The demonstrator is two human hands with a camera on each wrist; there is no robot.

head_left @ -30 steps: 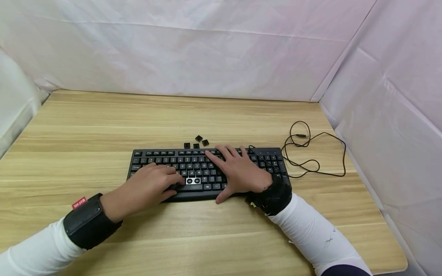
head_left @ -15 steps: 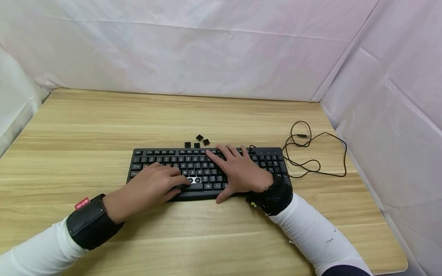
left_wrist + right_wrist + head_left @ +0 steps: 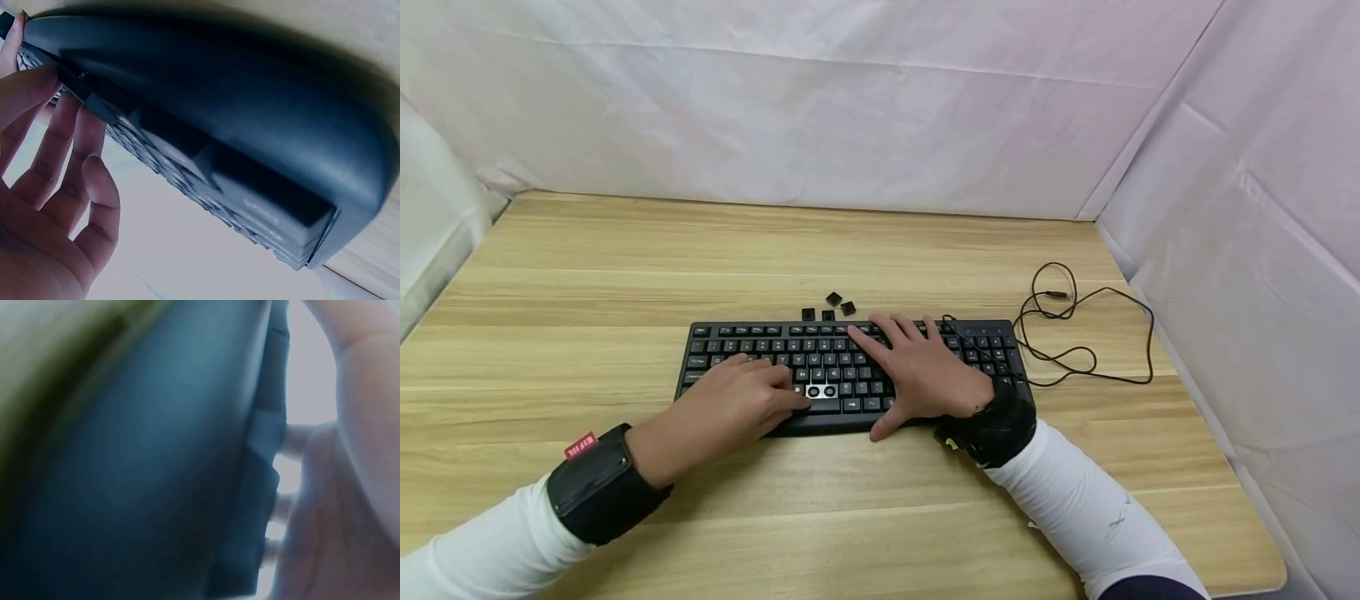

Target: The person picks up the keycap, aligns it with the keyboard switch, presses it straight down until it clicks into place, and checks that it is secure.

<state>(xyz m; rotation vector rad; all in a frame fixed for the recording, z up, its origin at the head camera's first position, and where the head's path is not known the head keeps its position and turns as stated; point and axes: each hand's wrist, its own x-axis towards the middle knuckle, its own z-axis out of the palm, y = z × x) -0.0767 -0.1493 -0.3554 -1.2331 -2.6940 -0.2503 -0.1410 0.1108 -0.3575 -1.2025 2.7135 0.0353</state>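
Note:
A black keyboard (image 3: 823, 427) lies lengthwise on the wooden table. My left hand (image 3: 737, 398) rests on its left half, fingertips low near the space bar, beside two bare white sockets (image 3: 822, 391) without keycaps. In the left wrist view, the left thumb touches the keyboard's front side and the other fingers are loosely bent over the keys; no loose keycap shows in them. My right hand (image 3: 925, 379) lies spread over the right part, thumb at the front edge and fingertips at the back edge. What lies under both palms is hidden.
Several loose black keycaps (image 3: 828, 315) lie just behind the keyboard's back edge. A thin black cable (image 3: 1105, 377) loops over the table to the right and crosses the number pad. White cloth walls (image 3: 775, 125) stand at the back and sides.
My left hand has shifted slightly right along the lower keys, its fingertips now close beside the bare sockets, with the thumb less visible. The right hand and loose keycaps stay put.

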